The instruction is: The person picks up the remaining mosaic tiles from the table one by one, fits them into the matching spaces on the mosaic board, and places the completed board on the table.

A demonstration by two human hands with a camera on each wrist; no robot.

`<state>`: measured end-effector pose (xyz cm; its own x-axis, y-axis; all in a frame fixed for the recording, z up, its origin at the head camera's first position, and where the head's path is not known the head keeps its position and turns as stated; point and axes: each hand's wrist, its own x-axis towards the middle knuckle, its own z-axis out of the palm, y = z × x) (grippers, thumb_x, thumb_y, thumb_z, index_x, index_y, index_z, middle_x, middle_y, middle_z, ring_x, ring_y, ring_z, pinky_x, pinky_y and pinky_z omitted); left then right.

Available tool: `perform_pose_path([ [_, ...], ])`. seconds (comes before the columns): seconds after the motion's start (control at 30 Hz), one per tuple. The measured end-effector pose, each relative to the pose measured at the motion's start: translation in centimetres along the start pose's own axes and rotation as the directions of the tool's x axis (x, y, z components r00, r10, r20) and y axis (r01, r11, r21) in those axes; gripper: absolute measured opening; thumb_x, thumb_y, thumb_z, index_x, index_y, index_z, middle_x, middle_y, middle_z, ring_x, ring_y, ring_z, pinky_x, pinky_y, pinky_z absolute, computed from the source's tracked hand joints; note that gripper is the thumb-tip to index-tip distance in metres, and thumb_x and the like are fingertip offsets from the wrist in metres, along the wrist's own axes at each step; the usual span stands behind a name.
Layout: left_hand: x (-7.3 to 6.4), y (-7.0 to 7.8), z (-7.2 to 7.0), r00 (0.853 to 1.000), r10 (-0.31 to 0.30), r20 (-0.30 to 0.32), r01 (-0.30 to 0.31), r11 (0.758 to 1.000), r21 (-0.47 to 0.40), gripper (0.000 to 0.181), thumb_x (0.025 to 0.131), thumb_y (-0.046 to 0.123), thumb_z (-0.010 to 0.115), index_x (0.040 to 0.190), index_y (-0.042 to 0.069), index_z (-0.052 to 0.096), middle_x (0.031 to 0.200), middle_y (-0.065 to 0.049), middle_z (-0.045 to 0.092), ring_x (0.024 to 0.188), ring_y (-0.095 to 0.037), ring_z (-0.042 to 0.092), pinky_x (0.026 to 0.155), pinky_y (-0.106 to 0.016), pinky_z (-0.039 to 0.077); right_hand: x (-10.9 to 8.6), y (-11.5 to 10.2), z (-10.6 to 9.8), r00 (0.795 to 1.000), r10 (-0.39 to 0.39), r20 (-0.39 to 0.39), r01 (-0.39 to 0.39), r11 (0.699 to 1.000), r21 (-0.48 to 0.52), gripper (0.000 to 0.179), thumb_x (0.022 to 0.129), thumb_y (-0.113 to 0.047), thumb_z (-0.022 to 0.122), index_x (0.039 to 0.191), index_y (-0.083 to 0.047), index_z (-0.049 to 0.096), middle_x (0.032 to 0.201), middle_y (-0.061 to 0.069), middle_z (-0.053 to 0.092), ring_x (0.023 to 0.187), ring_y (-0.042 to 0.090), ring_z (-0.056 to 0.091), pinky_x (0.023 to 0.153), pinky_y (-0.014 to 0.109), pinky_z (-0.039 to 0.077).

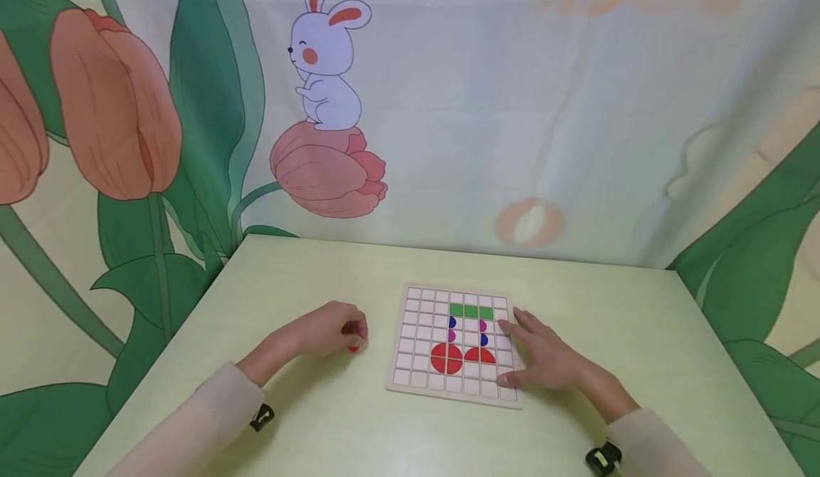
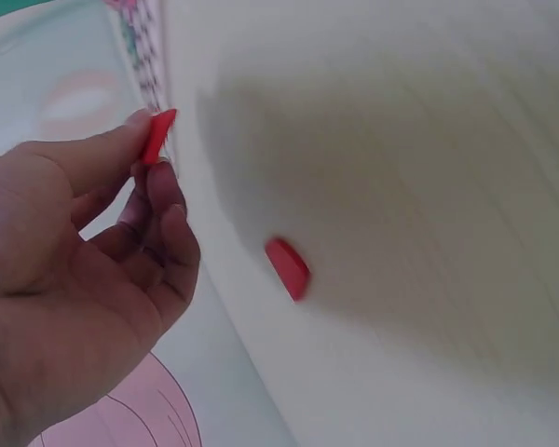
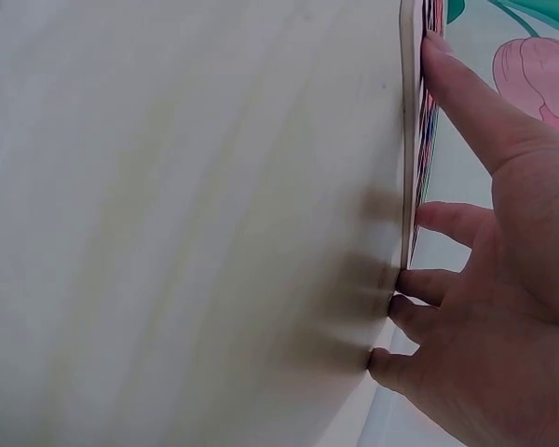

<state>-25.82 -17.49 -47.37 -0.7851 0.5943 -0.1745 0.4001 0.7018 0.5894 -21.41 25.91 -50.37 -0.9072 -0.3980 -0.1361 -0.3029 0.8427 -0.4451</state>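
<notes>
My left hand (image 1: 333, 329) pinches a small red piece (image 2: 157, 137) between thumb and fingertips, above the table left of the board. Below that hand in the left wrist view, a second red piece (image 2: 287, 269) with one curved side lies on the tabletop; the hand hides it in the head view. A square white grid board (image 1: 407, 332) lies flat in front. My right hand (image 1: 549, 352) rests at the board's right edge with fingers spread, thumb and fingertips touching it. On the board are a red circle (image 1: 446, 358) of quarter pieces and a red half circle (image 1: 480, 355).
Higher on the board sit a row of green squares (image 1: 470, 311) and small blue (image 1: 484, 339) and magenta (image 1: 482, 325) half circles. The pale table (image 1: 307, 420) ends at the back against a curtain (image 1: 448, 178) printed with tulips and a rabbit.
</notes>
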Motion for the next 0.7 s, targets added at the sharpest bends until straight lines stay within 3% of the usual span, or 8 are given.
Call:
perform_pose_path([
  [0.1,0.4,0.7,0.2,0.999,0.046,-0.002,-0.046,0.999,-0.021,0.005,0.104,0.012,0.07,0.099,0.014,0.071,0.09,0.006,0.065,0.083,-0.015,0.059,0.076,-0.032,0.052,0.0,0.1,0.1,1.0,-0.002,-0.001,0.002,1.0,-0.003,0.11,0.08,-0.063,0.085,0.165,-0.011,0.037,0.173,0.025,0.016,0.157,0.052,0.013,0.117,0.075,0.025],
  [0.33,1.4,3.0,0.9,0.989,0.131,0.064,-0.128,0.991,-0.043,0.005,0.106,0.015,0.067,0.102,0.016,0.071,0.092,0.007,0.064,0.087,-0.014,0.06,0.076,-0.03,0.051,0.2,0.6,0.4,1.0,-0.022,-0.007,0.022,1.0,-0.01,0.11,0.08,-0.064,0.084,0.164,-0.01,0.037,0.173,0.026,0.016,0.157,0.052,0.014,0.117,0.074,0.025],
  [0.7,3.7,6.9,2.3,0.969,0.246,-0.031,-0.248,0.963,-0.102,0.006,0.103,0.019,0.072,0.101,0.02,0.066,0.093,0.004,0.07,0.086,-0.01,0.062,0.077,-0.027,0.053,-0.1,-0.1,0.2,1.0,-0.015,-0.009,0.015,1.0,-0.01,0.109,0.081,-0.062,0.085,0.164,-0.009,0.038,0.173,0.026,0.016,0.157,0.052,0.014,0.117,0.075,0.024],
])
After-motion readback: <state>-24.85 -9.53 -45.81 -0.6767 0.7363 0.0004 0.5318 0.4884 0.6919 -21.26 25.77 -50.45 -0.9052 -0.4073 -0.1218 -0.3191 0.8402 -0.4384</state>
